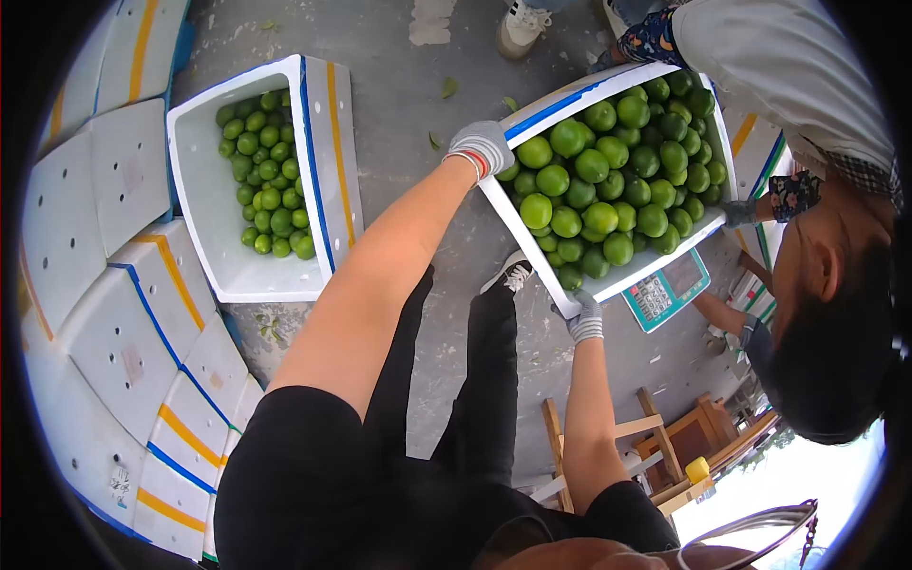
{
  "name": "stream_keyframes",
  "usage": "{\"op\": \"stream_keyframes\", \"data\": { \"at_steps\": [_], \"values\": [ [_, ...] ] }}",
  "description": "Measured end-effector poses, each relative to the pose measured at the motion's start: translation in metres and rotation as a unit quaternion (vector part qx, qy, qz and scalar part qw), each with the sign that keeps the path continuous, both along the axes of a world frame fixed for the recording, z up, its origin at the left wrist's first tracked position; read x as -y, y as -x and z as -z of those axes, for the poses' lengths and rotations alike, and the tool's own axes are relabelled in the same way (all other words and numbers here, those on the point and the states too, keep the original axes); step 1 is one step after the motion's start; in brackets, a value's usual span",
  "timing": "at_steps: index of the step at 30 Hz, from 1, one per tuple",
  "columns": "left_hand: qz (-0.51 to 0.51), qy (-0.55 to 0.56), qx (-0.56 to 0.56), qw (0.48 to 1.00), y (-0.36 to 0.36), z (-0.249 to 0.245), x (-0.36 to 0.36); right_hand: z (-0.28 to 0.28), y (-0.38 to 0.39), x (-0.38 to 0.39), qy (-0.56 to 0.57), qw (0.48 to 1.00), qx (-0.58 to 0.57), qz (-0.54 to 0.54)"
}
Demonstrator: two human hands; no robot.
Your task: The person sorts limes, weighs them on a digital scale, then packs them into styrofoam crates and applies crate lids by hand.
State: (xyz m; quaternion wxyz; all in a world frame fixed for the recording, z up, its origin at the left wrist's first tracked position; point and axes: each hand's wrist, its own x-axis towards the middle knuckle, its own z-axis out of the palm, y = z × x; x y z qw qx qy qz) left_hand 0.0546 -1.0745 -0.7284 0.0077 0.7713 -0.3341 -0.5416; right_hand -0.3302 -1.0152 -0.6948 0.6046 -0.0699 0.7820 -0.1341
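Left hand [482,147], gloved, closed on one corner of a white foam box [570,100], fingers curled over the rim. Right hand [586,321], also gloved, gripping the corner nearest me. The box wall runs straight between the two hands. I cannot tell whether the box rests on anything.

The box is full of green limes [608,176], heaped level with the rim. It sits in front of me, to the right of my legs.

Just beyond the right hand, partly under the box edge: a scale [667,290] with keypad and display. On the far side of the box from my hands, a co-worker bends over it, with a gloved hand [739,213] on the opposite rim.

Left of the left hand, well apart: a second box [204,218] on the concrete floor [399,85], partly filled with smaller limes [266,176]. A striped lid [332,152] stands against its right wall. Further left: a stack [114,285] of foam boxes.
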Motion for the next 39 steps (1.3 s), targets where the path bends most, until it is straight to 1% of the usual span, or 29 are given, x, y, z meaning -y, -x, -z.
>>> {"op": "stream_keyframes", "data": {
  "at_steps": [1,4,5,6,7,8,9,12,13,16,17,20,21,22,24,25,26,28,30,32,34,35,38,39],
  "values": [
    [0.016,-0.016,0.003,1.0,-0.002,-0.011,0.001,-0.001,-0.005,-0.002,-0.017,0.999,-0.039,-0.011],
    [0.07,-0.027,0.015,0.997,-0.002,-0.022,-0.002,-0.001,-0.021,0.002,-0.043,0.987,-0.151,-0.037],
    [0.074,-0.026,0.01,0.997,-0.001,-0.015,-0.007,-0.001,-0.025,0.005,-0.05,0.98,-0.187,-0.042],
    [0.09,-0.025,0.019,0.995,0.0,-0.016,-0.01,0.008,-0.016,0.005,-0.034,0.975,-0.204,-0.084],
    [0.08,-0.026,0.012,0.996,0.004,-0.014,-0.012,0.028,0.008,-0.001,-0.02,0.966,-0.224,-0.127],
    [0.069,-0.025,0.008,0.997,0.006,-0.017,-0.018,0.036,0.023,-0.003,-0.005,0.956,-0.241,-0.17],
    [0.063,-0.023,0.012,0.998,0.01,-0.018,-0.026,0.035,0.022,-0.004,0.025,0.946,-0.264,-0.187],
    [0.044,-0.018,0.026,0.999,0.027,-0.028,-0.062,0.021,0.02,0.003,0.031,0.932,-0.291,-0.212],
    [0.024,-0.013,0.035,0.999,0.033,-0.038,-0.075,0.017,0.025,0.002,0.001,0.924,-0.309,-0.225],
    [-0.007,-0.019,0.056,0.998,0.054,-0.077,-0.119,-0.018,0.04,-0.011,0.029,0.942,-0.209,-0.26],
    [-0.016,-0.021,0.067,0.997,0.057,-0.09,-0.124,-0.028,0.039,-0.009,0.023,0.933,-0.23,-0.276],
    [-0.046,-0.01,0.108,0.993,0.068,-0.124,-0.147,-0.034,0.057,-0.013,0.043,0.884,-0.253,-0.391],
    [-0.069,-0.009,0.118,0.991,0.07,-0.132,-0.151,-0.045,0.052,-0.002,0.01,0.861,-0.257,-0.438],
    [-0.087,-0.002,0.127,0.988,0.077,-0.145,-0.163,-0.054,0.057,-0.003,0.013,0.857,-0.251,-0.45],
    [-0.083,0.006,0.146,0.986,0.093,-0.176,-0.188,-0.071,0.074,-0.015,0.016,0.855,-0.239,-0.46],
    [-0.106,-0.002,0.148,0.983,0.102,-0.204,-0.194,-0.09,0.077,-0.014,-0.012,0.818,-0.247,-0.519],
    [-0.127,-0.012,0.147,0.981,0.115,-0.23,-0.204,-0.112,0.074,-0.02,0.034,0.797,-0.28,-0.534],
    [-0.122,-0.073,0.193,0.971,0.152,-0.27,-0.214,-0.147,0.093,-0.016,0.023,0.796,-0.242,-0.554],
    [-0.137,0.046,0.21,0.967,0.172,-0.274,-0.276,-0.173,0.11,-0.046,0.049,0.792,-0.22,-0.567],
    [-0.192,0.073,0.189,0.96,0.196,-0.293,-0.326,-0.212,0.126,-0.079,0.041,0.801,-0.188,-0.566],
    [-0.212,0.095,0.18,0.956,0.215,-0.303,-0.377,-0.231,0.143,-0.126,0.062,0.788,-0.195,-0.58],
    [-0.213,0.107,0.181,0.954,0.257,-0.33,-0.357,-0.247,0.186,-0.109,0.075,0.809,-0.169,-0.558],
    [-0.164,0.079,0.239,0.954,0.27,-0.333,-0.43,-0.259,0.197,-0.181,0.055,0.814,-0.152,-0.558],
    [-0.174,0.039,0.226,0.958,0.278,-0.341,-0.449,-0.273,0.202,-0.207,0.065,0.813,-0.157,-0.557]
  ]
}}
